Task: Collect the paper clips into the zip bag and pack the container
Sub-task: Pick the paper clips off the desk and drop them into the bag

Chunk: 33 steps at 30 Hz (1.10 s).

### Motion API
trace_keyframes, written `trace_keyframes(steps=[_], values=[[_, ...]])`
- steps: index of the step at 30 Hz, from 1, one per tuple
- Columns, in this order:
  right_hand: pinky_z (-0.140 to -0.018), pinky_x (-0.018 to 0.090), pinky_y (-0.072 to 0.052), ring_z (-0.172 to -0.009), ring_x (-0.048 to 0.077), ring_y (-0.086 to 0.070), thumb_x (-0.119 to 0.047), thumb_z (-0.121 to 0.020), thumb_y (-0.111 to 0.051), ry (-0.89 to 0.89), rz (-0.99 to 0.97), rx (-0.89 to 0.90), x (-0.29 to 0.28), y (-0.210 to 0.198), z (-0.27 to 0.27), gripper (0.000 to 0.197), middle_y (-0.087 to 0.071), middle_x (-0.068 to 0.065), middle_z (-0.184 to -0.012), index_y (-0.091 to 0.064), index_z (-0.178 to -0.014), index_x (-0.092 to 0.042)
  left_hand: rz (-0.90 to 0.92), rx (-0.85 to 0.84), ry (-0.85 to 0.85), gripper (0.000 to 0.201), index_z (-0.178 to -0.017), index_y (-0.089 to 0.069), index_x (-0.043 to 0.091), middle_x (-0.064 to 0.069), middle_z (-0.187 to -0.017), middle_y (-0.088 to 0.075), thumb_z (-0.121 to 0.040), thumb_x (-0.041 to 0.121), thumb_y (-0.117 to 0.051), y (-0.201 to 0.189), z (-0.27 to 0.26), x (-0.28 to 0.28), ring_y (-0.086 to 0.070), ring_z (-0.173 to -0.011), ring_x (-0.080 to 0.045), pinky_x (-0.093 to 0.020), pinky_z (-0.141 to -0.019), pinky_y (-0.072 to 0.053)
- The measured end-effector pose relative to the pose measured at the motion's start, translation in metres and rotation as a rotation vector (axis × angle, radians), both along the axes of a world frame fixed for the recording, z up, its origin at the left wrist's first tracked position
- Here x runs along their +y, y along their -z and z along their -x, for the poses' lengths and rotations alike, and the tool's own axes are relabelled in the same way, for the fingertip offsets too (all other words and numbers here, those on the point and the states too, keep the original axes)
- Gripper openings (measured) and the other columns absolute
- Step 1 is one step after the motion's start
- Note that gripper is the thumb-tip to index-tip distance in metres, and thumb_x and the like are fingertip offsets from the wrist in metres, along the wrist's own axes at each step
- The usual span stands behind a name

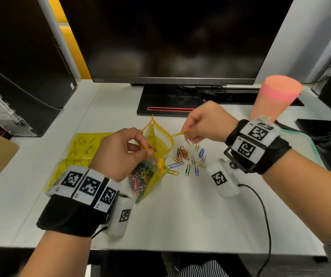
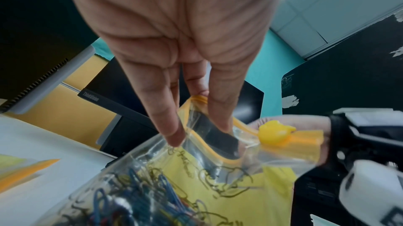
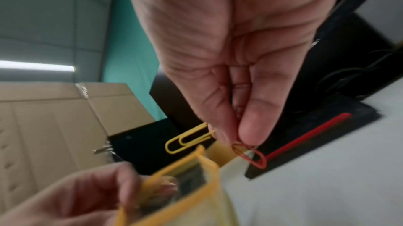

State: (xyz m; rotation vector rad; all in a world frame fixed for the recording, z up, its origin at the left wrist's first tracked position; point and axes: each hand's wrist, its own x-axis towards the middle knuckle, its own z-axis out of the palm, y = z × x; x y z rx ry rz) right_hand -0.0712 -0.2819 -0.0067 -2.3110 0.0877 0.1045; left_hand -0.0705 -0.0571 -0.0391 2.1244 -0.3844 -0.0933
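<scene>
Coloured wire paper clips (image 1: 188,158) lie scattered on the white table (image 1: 180,216) at the centre of the head view, just right of the clear zip bag with orange zip edging (image 1: 156,148). The bag stands open-mouthed, its lower part already heaped with clips. The left hand (image 1: 120,154) holds the bag's near rim, its grip pinching the orange edge; a yellow slider (image 2: 277,134) sits on the zip at the right of the left wrist view. The right hand (image 1: 206,122), above and right of the mouth, has its grip pinched on a yellow paper clip (image 3: 188,141) and a red paper clip (image 3: 250,156). A second yellow printed bag (image 1: 80,148) lies flat at the left. A pink tumbler (image 1: 274,98) stands at the upper right, a dark monitor (image 1: 170,37) behind.
</scene>
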Motion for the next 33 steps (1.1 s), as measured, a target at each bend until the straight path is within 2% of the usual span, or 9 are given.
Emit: trace_keyframes(steps=[4,8,11,14,16,20,24,28,33], values=[[-0.063,0.02,-0.052,-0.057,0.007,-0.059,-0.003,-0.075,-0.067,-0.155,0.326,-0.18,0.042,-0.018,-0.002,0.013,-0.056,-0.01,-0.056,-0.075,-0.077,-0.013,-0.012,-0.011,-0.002,0.016,-0.072,-0.062,0.021,0.023,-0.093,-0.059,-0.069,0.017,-0.077,-0.001,0.0,-0.001,-0.068,-0.077,-0.011,-0.031,-0.077,-0.053],[-0.078,0.025,-0.051,-0.088,0.014,-0.063,-0.009,-0.076,-0.064,-0.317,0.471,-0.199,0.066,-0.011,-0.005,0.029,-0.064,-0.002,-0.09,-0.073,-0.099,-0.022,-0.023,-0.017,-0.006,0.017,-0.071,-0.061,0.023,0.012,-0.101,-0.064,-0.069,0.018,-0.078,-0.002,-0.001,-0.001,-0.068,-0.078,-0.012,-0.033,-0.076,-0.053],[-0.073,0.024,-0.049,-0.071,0.007,-0.054,-0.006,-0.081,-0.06,-0.183,0.335,-0.201,0.046,-0.014,-0.009,0.033,-0.061,-0.004,-0.093,-0.068,-0.109,-0.021,-0.015,-0.014,-0.021,0.016,-0.073,-0.062,0.02,0.012,-0.105,-0.062,-0.07,0.018,-0.077,-0.002,-0.002,0.004,-0.068,-0.078,-0.011,-0.023,-0.071,-0.05],[-0.083,0.03,-0.049,-0.09,0.018,-0.056,-0.019,-0.087,-0.059,-0.082,0.52,0.012,0.015,0.003,-0.008,0.031,-0.062,0.003,-0.11,-0.06,-0.117,-0.015,-0.009,0.0,-0.038,0.016,-0.072,-0.062,0.021,0.018,-0.106,-0.06,-0.071,0.018,-0.077,-0.001,-0.003,0.012,-0.067,-0.075,-0.007,-0.013,-0.065,-0.044],[-0.095,0.032,-0.046,-0.114,0.025,-0.055,-0.041,-0.088,-0.058,-0.088,0.7,0.294,0.002,0.024,-0.003,0.051,-0.057,0.009,-0.128,-0.053,-0.127,-0.01,-0.005,0.0,-0.039,0.017,-0.071,-0.061,0.023,0.017,-0.108,-0.06,-0.07,0.019,-0.078,-0.002,-0.005,0.015,-0.065,-0.069,-0.002,-0.009,-0.062,-0.042],[-0.088,0.031,-0.048,-0.108,0.027,-0.057,-0.063,-0.074,-0.063,-0.069,0.612,0.325,0.015,0.043,0.003,0.071,-0.062,0.011,-0.116,-0.059,-0.116,-0.006,-0.014,-0.001,-0.05,0.017,-0.07,-0.061,0.025,0.013,-0.114,-0.06,-0.071,0.019,-0.077,-0.002,-0.007,0.017,-0.066,-0.069,-0.005,-0.012,-0.064,-0.041],[-0.079,0.029,-0.046,-0.106,0.028,-0.058,-0.044,-0.074,-0.074,-0.15,0.63,0.265,0.043,0.052,-0.004,0.055,-0.06,0.012,-0.114,-0.061,-0.112,-0.007,-0.012,0.012,-0.048,0.016,-0.072,-0.062,0.023,0.012,-0.115,-0.06,-0.071,0.018,-0.077,-0.003,-0.007,0.017,-0.067,-0.076,-0.008,-0.014,-0.065,-0.041],[-0.077,0.028,-0.044,-0.106,0.03,-0.059,-0.014,-0.083,-0.064,-0.172,0.642,0.171,0.047,0.059,-0.014,0.029,-0.062,0.015,-0.115,-0.061,-0.11,-0.004,-0.009,0.015,-0.059,0.016,-0.073,-0.062,0.022,0.011,-0.116,-0.06,-0.071,0.018,-0.077,-0.002,-0.008,0.02,-0.066,-0.075,-0.007,-0.013,-0.066,-0.041],[-0.076,0.029,-0.048,-0.102,0.03,-0.062,-0.006,-0.082,-0.06,-0.177,0.602,0.16,0.043,0.056,-0.018,0.024,-0.067,0.013,-0.109,-0.068,-0.104,-0.005,0.011,0.026,-0.055,0.017,-0.071,-0.061,0.023,0.01,-0.118,-0.061,-0.071,0.017,-0.077,0.0,-0.009,0.017,-0.066,-0.074,-0.008,-0.018,-0.069,-0.045]])
